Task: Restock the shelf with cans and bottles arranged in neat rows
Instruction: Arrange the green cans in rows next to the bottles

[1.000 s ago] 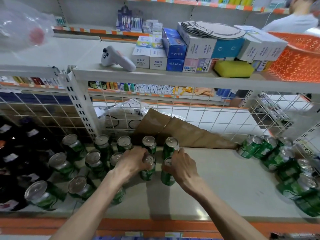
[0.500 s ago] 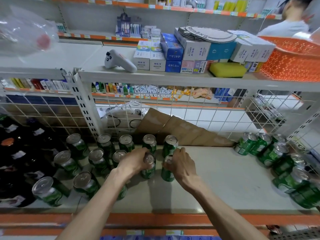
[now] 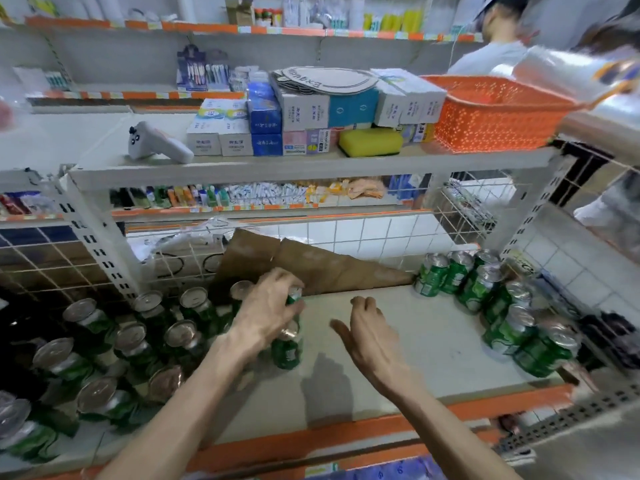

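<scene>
Green cans with silver tops stand in rows on the left part of the grey shelf (image 3: 398, 362). My left hand (image 3: 266, 310) is closed over the tops of the rightmost cans (image 3: 287, 351) of those rows. My right hand (image 3: 367, 330) hovers just right of them, fingers apart, holding nothing. A second cluster of green cans (image 3: 485, 292) stands against the wire wall at the right end of the shelf. Dark bottles (image 3: 20, 341) fill the far left.
Brown cardboard (image 3: 304, 261) leans against the wire back grid. The shelf above carries boxes (image 3: 301, 112), a yellow sponge (image 3: 370, 142), a white device (image 3: 159, 147) and an orange basket (image 3: 491, 112). A person (image 3: 498, 46) stands behind at top right. An orange rail (image 3: 346, 434) edges the shelf front.
My right hand has let go of its can and drawn back to the right, open. My left hand has moved right onto the last cans. The view has turned rightward.
</scene>
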`<state>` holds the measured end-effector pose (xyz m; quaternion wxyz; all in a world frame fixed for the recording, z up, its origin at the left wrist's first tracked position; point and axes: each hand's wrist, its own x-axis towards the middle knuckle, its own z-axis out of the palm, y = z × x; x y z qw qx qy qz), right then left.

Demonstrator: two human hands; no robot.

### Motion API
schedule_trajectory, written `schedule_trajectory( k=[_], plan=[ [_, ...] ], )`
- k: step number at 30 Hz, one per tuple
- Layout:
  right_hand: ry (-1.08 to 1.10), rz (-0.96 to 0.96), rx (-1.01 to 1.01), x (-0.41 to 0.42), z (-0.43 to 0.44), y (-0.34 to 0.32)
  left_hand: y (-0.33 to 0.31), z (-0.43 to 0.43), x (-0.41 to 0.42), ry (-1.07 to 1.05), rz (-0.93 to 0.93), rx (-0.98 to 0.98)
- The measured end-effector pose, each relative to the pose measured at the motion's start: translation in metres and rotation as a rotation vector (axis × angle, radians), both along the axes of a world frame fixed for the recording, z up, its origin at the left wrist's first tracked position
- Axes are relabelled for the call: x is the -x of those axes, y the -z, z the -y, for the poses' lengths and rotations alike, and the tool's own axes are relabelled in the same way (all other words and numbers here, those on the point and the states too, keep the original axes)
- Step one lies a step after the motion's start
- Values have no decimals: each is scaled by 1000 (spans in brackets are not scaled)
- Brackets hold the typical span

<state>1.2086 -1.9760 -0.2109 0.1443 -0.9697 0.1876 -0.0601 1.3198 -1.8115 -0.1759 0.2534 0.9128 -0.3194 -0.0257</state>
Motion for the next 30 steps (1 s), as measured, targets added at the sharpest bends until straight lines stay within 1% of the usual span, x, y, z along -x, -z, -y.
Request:
schedule_trajectory(
  k=[3,7,10,12,14,17,21,25,27,30],
  plan=[
    [119,26,43,34,70,-8,-6,78,11,109,14,14],
    [296,-20,142,87,176,-15,-4,192,38,267,-60,-72],
    [411,-2,206,131,249,-15,6,264,56,312,-128,-87],
    [476,-62,172,152,286,-11,14,302,65,340,-163,-95],
    [502,-120,105,164,313,-4,20,335,78,416,-211,-111],
    [461,-196,15,172,334,7,29,375,103,544,-253,-174],
    [360,-245,-57,171,347,16,39,406,124,628,-247,-192],
    [334,-247,-68,159,348,24,46,415,123,595,-145,-250],
    [334,-265,-40,153,348,23,47,413,120,583,-137,-277],
    [324,-268,6,152,345,19,46,402,122,583,-114,-259]
  ],
)
